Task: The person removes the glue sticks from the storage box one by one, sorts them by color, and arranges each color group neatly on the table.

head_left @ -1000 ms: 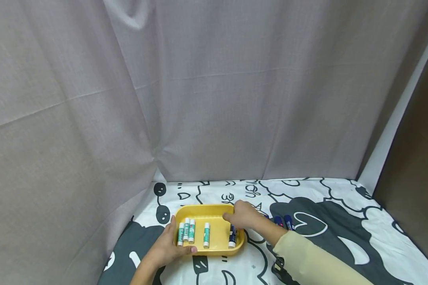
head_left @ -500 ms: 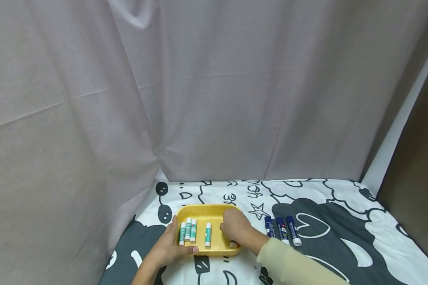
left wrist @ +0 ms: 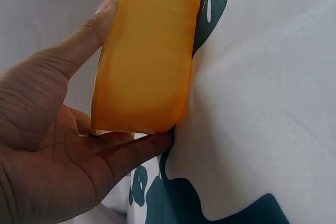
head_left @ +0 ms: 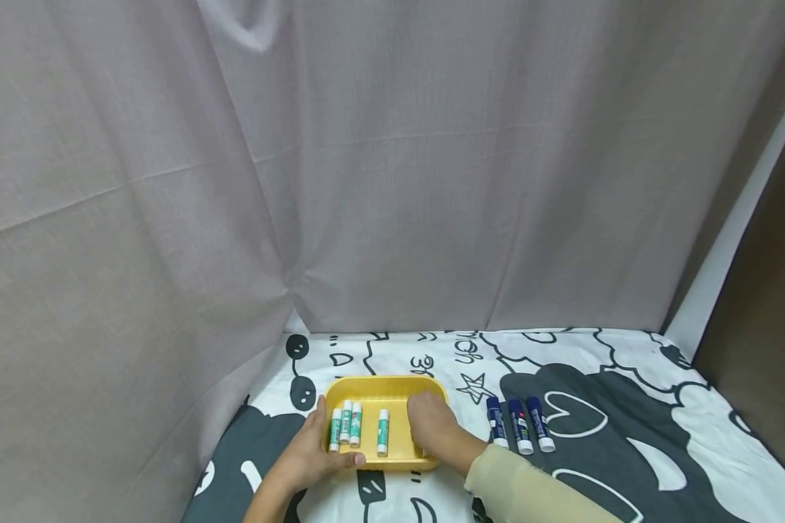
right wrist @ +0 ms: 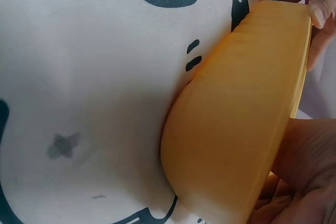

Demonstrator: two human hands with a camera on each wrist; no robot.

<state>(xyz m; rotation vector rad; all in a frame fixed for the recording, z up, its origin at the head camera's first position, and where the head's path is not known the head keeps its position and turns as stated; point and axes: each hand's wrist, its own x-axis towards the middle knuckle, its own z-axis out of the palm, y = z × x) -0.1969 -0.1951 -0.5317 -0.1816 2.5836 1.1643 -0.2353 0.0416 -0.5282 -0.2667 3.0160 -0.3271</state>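
At the yellow tray (head_left: 399, 463), left hand (head_left: 309, 452) grips one end; right hand (head_left: 435, 430) inside near green tubes (head_left: 356, 425), fingers hidden, can't tell hold.

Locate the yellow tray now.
Head view, bottom centre: the yellow tray sits on patterned cloth, left of three blue tubes, left hand holding its left end.

The tray (head_left: 400, 463) is lying on the cloth (head_left: 392, 501), the left hand (head_left: 306, 450) at its left end, the right hand (head_left: 435, 427) at its right. Inside, three tubes (head_left: 346, 423) are resting together at left, a single tube (head_left: 382, 433) near the middle. Three further tubes (head_left: 520, 426) are lying on the cloth right of the tray; a curtain (head_left: 392, 174) is hanging behind.
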